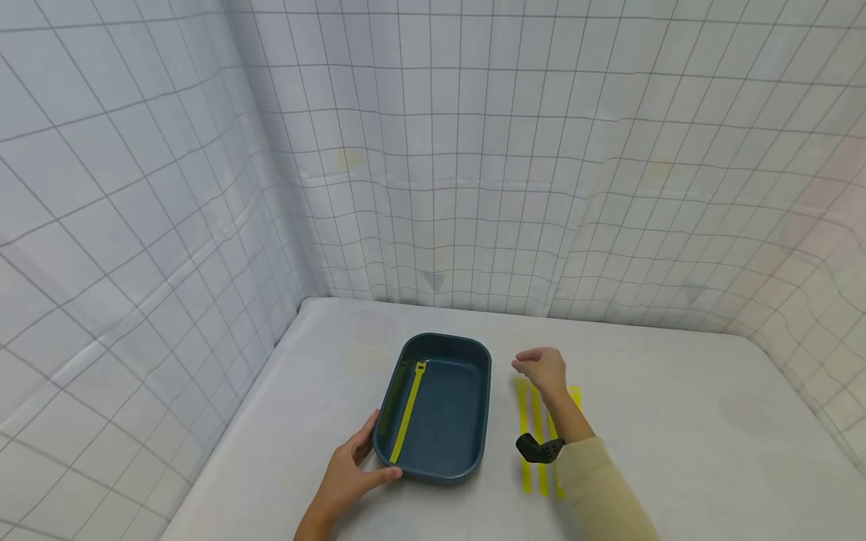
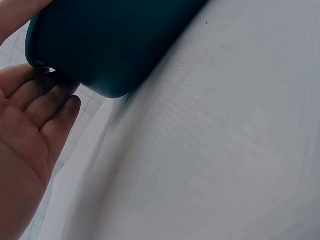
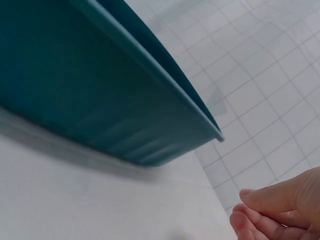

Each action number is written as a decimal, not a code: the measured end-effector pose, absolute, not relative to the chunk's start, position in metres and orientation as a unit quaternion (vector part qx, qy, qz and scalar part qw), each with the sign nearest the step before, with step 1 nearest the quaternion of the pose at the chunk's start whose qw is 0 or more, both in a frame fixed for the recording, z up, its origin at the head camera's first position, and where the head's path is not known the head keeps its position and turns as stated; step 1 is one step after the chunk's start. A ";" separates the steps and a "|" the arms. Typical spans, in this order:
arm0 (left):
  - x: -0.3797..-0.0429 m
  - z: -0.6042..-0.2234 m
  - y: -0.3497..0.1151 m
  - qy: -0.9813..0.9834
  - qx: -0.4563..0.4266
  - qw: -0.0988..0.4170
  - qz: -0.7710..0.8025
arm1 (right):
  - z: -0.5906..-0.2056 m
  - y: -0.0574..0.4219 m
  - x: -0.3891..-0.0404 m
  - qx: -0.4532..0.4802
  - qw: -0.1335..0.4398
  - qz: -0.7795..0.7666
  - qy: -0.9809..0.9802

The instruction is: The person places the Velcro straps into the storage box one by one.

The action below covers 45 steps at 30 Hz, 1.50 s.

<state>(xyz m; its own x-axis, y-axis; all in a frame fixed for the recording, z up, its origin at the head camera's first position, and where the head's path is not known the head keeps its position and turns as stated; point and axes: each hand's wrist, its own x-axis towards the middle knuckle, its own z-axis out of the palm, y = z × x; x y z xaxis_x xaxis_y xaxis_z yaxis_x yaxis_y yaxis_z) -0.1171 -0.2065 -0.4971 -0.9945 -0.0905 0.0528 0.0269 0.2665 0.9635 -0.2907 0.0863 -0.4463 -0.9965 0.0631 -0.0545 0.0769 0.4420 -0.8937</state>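
Note:
A dark teal rectangular tray (image 1: 446,421) with rounded corners sits on the white table. Along its left side lies a yellow cable strap (image 1: 409,413), its slotted head at the far end. My left hand (image 1: 346,472) holds the near left corner, thumb at the front rim and fingers against the left side; the left wrist view shows these fingers (image 2: 52,107) at the rim. To the right of the tray, several more yellow straps (image 1: 539,451) lie side by side. Above their far ends hovers my right hand (image 1: 544,370), fingers loosely bent with nothing visible between them.
The white table (image 1: 676,421) carries the tray and straps. White grid-patterned curtains (image 1: 460,150) hang behind it and along both sides. A black band (image 1: 540,448) is worn on my right wrist and overlaps the straps in the head view.

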 end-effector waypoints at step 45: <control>-0.117 -0.499 -0.207 -0.795 0.019 0.055 -0.604 | -0.487 0.094 -0.301 0.022 -0.029 -0.425 0.904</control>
<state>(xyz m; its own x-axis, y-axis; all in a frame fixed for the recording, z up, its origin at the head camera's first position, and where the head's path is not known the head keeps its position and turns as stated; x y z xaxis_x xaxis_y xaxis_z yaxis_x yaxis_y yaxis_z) -0.1172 -0.2069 -0.4993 -0.9932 -0.0972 0.0647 0.0364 0.2694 0.9623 -0.3014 0.0940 -0.4867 -0.9973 0.0649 0.0330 0.0160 0.6376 -0.7702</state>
